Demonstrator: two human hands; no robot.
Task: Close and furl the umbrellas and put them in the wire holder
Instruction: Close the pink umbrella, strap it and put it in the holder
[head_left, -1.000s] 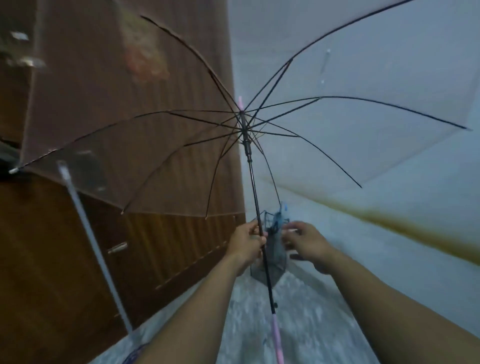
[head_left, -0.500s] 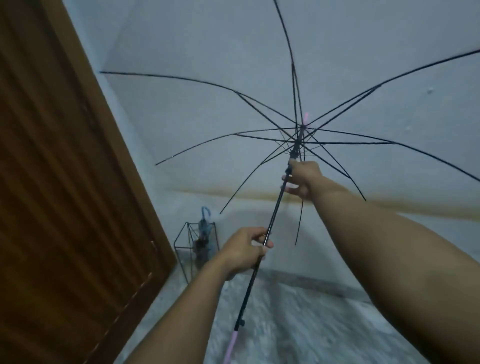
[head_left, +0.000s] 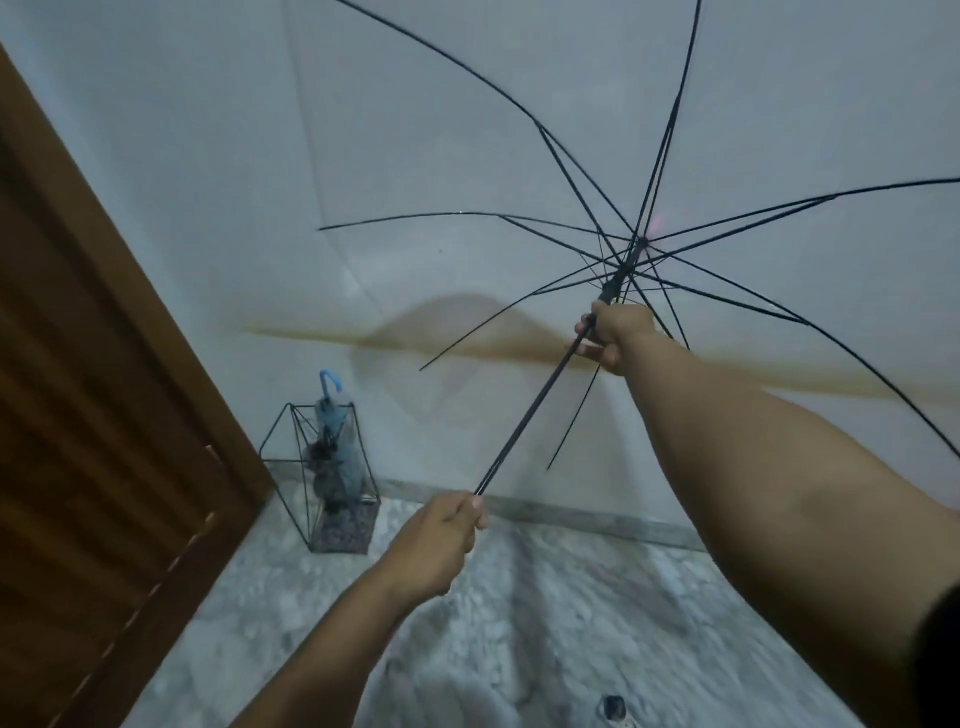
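A clear umbrella (head_left: 535, 415) with black ribs and a black shaft is spread wide in front of me, tilted up to the right. My left hand (head_left: 441, 540) grips the lower part of its shaft. Higher up, my right hand (head_left: 615, 332) is closed around the shaft just below the runner, where the ribs meet. A black wire holder (head_left: 291, 452) stands on the floor by the wall, left of my hands. A furled blue umbrella (head_left: 337, 431) with a blue hooked handle stands inside it.
A brown wooden door (head_left: 104, 415) fills the left side, close to the holder. A pale wall with a brown stain band lies behind the umbrella. The floor (head_left: 519, 623) is grey speckled stone. A small dark object (head_left: 614, 707) lies on the floor at the bottom.
My right hand has gone from beside the left hand up the shaft to the runner. The view has swung right, away from the door. The umbrella stays spread.
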